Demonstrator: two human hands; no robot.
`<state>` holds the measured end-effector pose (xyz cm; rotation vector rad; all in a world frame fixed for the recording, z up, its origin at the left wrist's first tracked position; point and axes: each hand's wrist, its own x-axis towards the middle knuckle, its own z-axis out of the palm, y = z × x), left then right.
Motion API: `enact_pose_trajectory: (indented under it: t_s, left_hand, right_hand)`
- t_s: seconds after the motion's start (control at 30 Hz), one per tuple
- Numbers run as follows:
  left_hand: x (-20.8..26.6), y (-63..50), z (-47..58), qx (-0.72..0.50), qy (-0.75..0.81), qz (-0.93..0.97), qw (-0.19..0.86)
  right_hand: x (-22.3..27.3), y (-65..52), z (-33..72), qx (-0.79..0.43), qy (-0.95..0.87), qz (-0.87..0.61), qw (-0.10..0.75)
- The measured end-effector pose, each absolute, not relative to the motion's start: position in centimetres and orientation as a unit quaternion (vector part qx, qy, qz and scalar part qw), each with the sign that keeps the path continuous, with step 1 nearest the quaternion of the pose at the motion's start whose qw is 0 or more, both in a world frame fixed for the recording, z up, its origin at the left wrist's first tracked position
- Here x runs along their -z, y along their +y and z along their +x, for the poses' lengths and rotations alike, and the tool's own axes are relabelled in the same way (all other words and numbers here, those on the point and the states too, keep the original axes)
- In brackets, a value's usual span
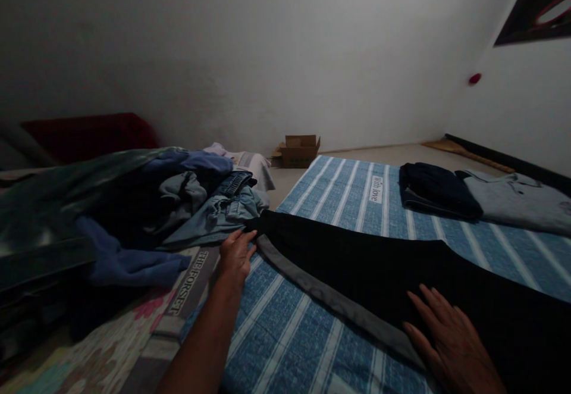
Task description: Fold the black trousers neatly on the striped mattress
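Cloth (289, 328), striped, beneath black garment (348, 257), pale wall (312, 55)

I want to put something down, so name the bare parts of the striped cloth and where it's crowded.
Bare striped cloth: around the "With love" label, between the black garment and folded navy clothes; nearer, between the grey band, left forearm and right hand. Crowded: right, under the navy clothes and grey shirt; left, beside the cloth, heaped clothes.
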<state>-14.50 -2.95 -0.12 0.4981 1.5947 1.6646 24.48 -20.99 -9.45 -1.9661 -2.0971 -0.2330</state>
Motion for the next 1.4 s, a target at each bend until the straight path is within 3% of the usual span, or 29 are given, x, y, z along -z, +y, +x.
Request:
enact_pose_trajectory:
  t_s: [0.27, 0.6, 1.1, 1.4]
  left_hand:
    - [-0.1, -3.2, -13.6, -0.694, 0.564, 0.139, 0.425]
    - [0.1, -1.2, -13.0, -0.621, 0.559, 0.141, 0.532]
    - [1.9, -0.4, -13.8, -0.604, 0.634, 0.285, 0.391]
    - [0.9, -1.1, -13.2, -0.588, 0.64, 0.31, 0.385]
  right_hand:
    - [9.6, -21.0, 24.7, 0.079, -0.723, -0.675, 0.124]
    - [9.8, -21.1, 24.9, 0.089, -0.727, -0.67, 0.121]
    - [9.4, -21.1, 24.6, 0.082, -0.723, -0.672, 0.137]
    - [9.2, -21.0, 24.5, 0.072, -0.721, -0.676, 0.135]
